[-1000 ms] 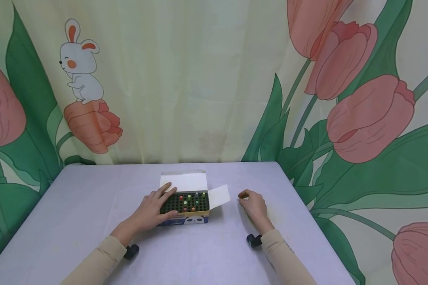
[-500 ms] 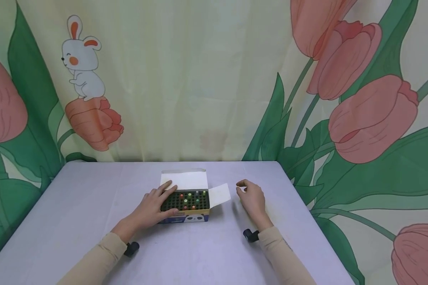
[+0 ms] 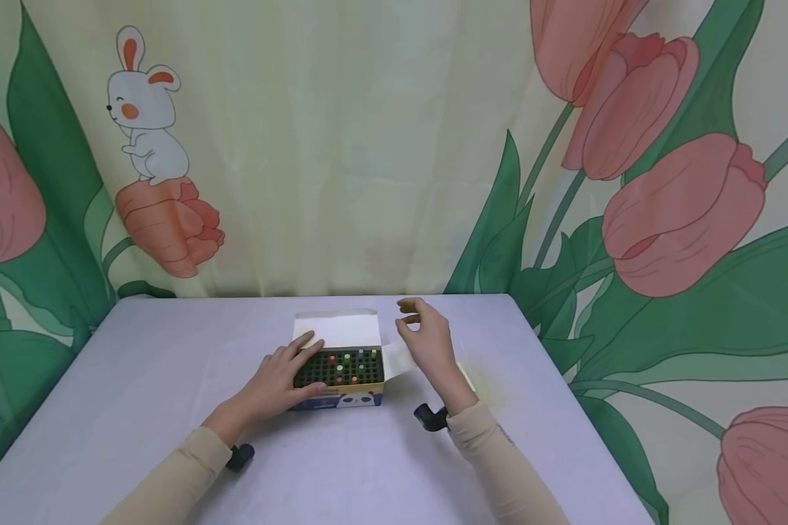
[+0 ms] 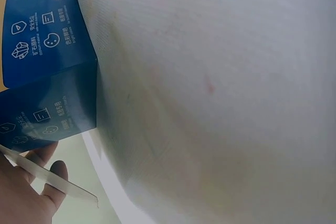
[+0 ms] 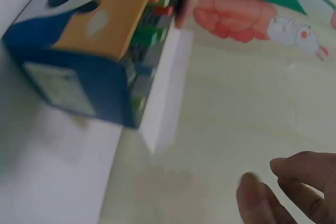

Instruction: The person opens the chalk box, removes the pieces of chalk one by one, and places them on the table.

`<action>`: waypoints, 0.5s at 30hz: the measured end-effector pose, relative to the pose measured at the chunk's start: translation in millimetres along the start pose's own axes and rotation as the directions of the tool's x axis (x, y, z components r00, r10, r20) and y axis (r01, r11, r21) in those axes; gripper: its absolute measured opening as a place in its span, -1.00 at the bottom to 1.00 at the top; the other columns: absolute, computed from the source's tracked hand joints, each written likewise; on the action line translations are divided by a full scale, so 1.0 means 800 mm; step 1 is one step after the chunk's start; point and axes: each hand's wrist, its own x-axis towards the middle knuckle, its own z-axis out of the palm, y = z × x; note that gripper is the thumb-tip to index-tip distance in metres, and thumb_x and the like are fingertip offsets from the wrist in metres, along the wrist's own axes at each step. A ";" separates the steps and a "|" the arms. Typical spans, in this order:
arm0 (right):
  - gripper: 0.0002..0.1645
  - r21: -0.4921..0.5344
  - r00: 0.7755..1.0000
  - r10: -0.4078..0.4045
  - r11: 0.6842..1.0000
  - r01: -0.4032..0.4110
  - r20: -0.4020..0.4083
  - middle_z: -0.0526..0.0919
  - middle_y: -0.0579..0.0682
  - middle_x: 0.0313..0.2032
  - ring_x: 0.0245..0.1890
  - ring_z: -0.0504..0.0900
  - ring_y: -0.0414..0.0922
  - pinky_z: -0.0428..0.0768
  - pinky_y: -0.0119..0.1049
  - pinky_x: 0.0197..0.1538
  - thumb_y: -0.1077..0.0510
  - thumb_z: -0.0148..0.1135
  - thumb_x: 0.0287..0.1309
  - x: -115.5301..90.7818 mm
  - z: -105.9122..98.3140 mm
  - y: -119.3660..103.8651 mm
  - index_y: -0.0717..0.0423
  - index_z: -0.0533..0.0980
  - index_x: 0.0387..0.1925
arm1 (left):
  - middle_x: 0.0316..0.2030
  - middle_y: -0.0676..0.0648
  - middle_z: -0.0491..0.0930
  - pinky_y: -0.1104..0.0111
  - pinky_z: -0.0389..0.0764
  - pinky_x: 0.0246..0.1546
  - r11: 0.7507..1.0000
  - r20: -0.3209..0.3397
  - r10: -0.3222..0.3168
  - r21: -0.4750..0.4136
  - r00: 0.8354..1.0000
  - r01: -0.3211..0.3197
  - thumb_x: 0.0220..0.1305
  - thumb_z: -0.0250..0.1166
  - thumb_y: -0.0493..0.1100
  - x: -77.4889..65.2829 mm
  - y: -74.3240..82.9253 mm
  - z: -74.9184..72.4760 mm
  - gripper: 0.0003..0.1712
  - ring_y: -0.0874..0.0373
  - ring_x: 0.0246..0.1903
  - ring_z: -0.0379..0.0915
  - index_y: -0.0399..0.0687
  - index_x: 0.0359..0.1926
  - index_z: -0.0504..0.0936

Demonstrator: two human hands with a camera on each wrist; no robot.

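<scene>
A blue and yellow chalk box (image 3: 359,399) with a panda on its front stands on the table, lid up. Several coloured chalk sticks (image 3: 340,368) poke up from its black holder with rows of holes. My left hand (image 3: 272,386) rests across the box's left end, thumb at the front rim and fingers reaching to the raised lid. Part of this hand (image 4: 23,195) shows beside a white flap in the left wrist view. My right hand (image 3: 426,341) hovers right of the box, over its side flap. Thumb and fingers of the right hand (image 5: 294,192) are apart with nothing between them.
The raised white lid (image 3: 337,329) leans behind the holder, and a white side flap (image 3: 396,361) sticks out on the right. A pale yellow strip (image 3: 465,375) shows beside the right wrist. Behind the table (image 3: 170,379) hangs a printed curtain (image 3: 328,160).
My right hand has risen and moved left, from the table right of the box to above the side flap. The left hand and the box have stayed put.
</scene>
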 end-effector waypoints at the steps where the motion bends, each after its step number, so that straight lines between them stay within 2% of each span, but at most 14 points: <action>1: -0.63 -0.004 1.000 -0.008 1.000 0.008 0.009 0.75 0.03 0.04 -0.05 0.76 0.00 0.68 -0.02 0.00 0.23 0.38 0.29 0.000 0.003 -0.007 0.06 0.64 0.12 | 0.63 -0.07 0.00 -0.33 0.29 0.24 1.000 -0.001 0.002 -0.002 1.000 -0.002 0.32 0.22 0.49 0.000 0.000 -0.001 0.02 -0.23 0.37 0.29 0.17 0.63 0.17; 5: -0.64 -0.020 0.998 -0.004 1.000 0.005 0.067 0.75 0.00 0.05 0.00 0.73 0.00 0.67 -0.02 0.01 0.20 0.38 0.30 -0.003 0.016 -0.023 0.03 0.64 0.12 | 0.63 -0.09 0.01 -0.33 0.30 0.24 1.000 -0.003 0.008 0.005 1.000 -0.008 0.32 0.22 0.48 0.001 0.000 -0.001 0.02 -0.24 0.36 0.30 0.14 0.63 0.18; 10: -0.61 -0.041 0.987 0.034 0.999 -0.028 0.160 0.72 0.02 0.07 0.04 0.70 0.02 0.66 -0.05 0.01 0.19 0.39 0.31 -0.012 0.030 -0.029 0.03 0.63 0.15 | 0.63 -0.11 0.02 -0.33 0.32 0.22 1.000 -0.008 0.010 0.015 1.000 -0.010 0.33 0.21 0.48 0.002 -0.001 0.000 0.02 -0.25 0.34 0.32 0.12 0.62 0.20; 15: -0.51 -0.087 0.967 0.083 0.994 -0.063 0.242 0.70 0.08 0.09 -0.06 0.71 0.00 0.70 -0.12 -0.12 0.20 0.41 0.29 -0.018 0.043 -0.027 0.04 0.56 0.23 | 0.63 -0.10 0.03 -0.33 0.32 0.22 1.000 -0.013 0.004 0.011 1.000 -0.003 0.32 0.23 0.47 0.001 -0.001 0.001 0.02 -0.24 0.34 0.32 0.13 0.62 0.21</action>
